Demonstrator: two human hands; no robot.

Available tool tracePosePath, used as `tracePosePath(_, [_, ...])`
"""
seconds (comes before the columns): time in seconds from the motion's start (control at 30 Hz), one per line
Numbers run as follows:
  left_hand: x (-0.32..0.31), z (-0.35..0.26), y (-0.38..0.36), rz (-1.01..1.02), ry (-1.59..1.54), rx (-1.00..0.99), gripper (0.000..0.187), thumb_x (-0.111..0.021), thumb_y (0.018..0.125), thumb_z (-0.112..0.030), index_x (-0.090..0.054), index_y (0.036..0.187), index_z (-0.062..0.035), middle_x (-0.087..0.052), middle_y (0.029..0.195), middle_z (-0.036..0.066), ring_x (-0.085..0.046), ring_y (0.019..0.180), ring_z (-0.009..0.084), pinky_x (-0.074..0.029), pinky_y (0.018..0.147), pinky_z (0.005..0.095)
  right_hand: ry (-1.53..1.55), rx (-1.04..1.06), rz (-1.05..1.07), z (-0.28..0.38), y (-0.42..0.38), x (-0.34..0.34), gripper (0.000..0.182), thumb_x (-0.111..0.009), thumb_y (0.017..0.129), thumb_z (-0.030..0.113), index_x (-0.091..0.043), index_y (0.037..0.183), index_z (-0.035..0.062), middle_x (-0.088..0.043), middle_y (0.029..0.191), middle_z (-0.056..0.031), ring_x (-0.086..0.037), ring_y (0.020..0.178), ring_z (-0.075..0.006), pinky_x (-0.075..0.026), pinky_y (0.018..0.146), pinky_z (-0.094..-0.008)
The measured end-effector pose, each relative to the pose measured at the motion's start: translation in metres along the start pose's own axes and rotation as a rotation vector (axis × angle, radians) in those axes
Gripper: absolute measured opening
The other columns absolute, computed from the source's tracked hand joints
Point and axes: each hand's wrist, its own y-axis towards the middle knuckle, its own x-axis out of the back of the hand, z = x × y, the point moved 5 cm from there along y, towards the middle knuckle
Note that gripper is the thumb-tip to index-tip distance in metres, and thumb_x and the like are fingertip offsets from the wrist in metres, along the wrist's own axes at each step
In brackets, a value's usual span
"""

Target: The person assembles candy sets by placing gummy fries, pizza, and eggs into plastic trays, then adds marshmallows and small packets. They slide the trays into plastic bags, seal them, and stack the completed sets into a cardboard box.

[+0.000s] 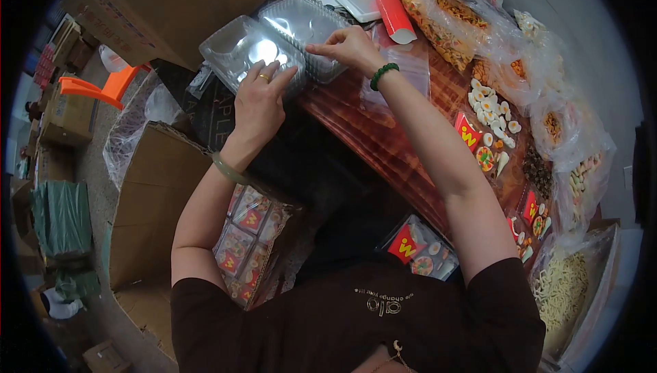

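Observation:
A clear plastic clamshell box lies opened out at the table's far left edge, its two halves side by side. My left hand, with a ring and a pale bangle, rests on the near half with its fingers spread. Over the other half is my right hand, a green bead bracelet at its wrist. Its thumb and forefinger reach toward the seam between the halves with a gap between them, and I see nothing held. Clear plastic bags lie beside the right wrist.
Red fries cartons, egg-shaped pieces and bulging bags of small pieces cover the wooden table. An open cardboard box holds packed sets. A large carton stands beyond my left hand.

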Motion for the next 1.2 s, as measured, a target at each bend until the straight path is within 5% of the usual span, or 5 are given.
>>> tracePosePath(0.43, [-0.001, 0.002, -0.001, -0.002, -0.021, 0.005, 0.046, -0.061, 0.072, 0.002, -0.063, 0.115, -0.0153, -0.061, 0.114, 0.014, -0.053, 0.112, 0.0338, -0.046, 0.091, 0.0418, 0.152, -0.009, 0.049, -0.009, 0.001, -0.004, 0.060, -0.073, 0.056, 0.070, -0.076, 0.084, 0.0177, -0.071, 0.087, -0.0035, -0.059, 0.100, -0.0251, -0.036, 0.091, -0.0382])
tracePosePath(0.53, [0.000, 0.002, -0.002, 0.004, -0.012, 0.005, 0.046, -0.061, 0.073, 0.002, -0.063, 0.116, -0.0156, -0.061, 0.115, 0.014, -0.053, 0.112, 0.0339, -0.046, 0.091, 0.0417, 0.107, 0.067, -0.046, -0.004, -0.002, 0.000, 0.055, -0.076, 0.069, 0.056, -0.070, 0.078, 0.0026, -0.066, 0.072, -0.0024, -0.058, 0.066, -0.0096, -0.045, 0.061, -0.0246])
tracePosePath(0.7, [-0.003, 0.003, -0.002, 0.025, -0.041, 0.030, 0.047, -0.061, 0.073, 0.001, -0.062, 0.117, -0.0162, -0.060, 0.117, 0.013, -0.051, 0.114, 0.0339, -0.042, 0.094, 0.0440, -0.159, 0.142, -0.070, 0.014, -0.009, 0.005, 0.036, -0.071, 0.067, 0.050, -0.075, 0.081, 0.0172, -0.070, 0.086, -0.0067, -0.061, 0.097, -0.0276, -0.038, 0.085, -0.0413])
tracePosePath(1.03, [-0.029, -0.008, 0.037, 0.219, 0.128, -0.095, 0.042, -0.057, 0.080, -0.005, -0.053, 0.121, -0.0059, -0.054, 0.128, 0.011, -0.045, 0.124, 0.0276, -0.034, 0.100, 0.0493, -0.143, 0.226, -0.030, 0.028, -0.018, -0.018, 0.022, -0.058, 0.081, 0.027, -0.067, 0.084, 0.0076, -0.068, 0.084, -0.0166, -0.065, 0.085, -0.0313, -0.040, 0.077, -0.0500])
tracePosePath(1.2, [-0.034, -0.012, 0.042, 0.309, 0.205, -0.055, 0.043, -0.062, 0.079, -0.009, -0.053, 0.121, -0.0054, -0.054, 0.128, 0.011, -0.046, 0.122, 0.0281, -0.035, 0.097, 0.0537, -0.116, 0.281, -0.385, 0.029, -0.040, -0.012, 0.017, -0.052, 0.088, 0.021, -0.057, 0.095, 0.0066, -0.066, 0.086, -0.0113, -0.062, 0.087, -0.0309, -0.037, 0.080, -0.0468])
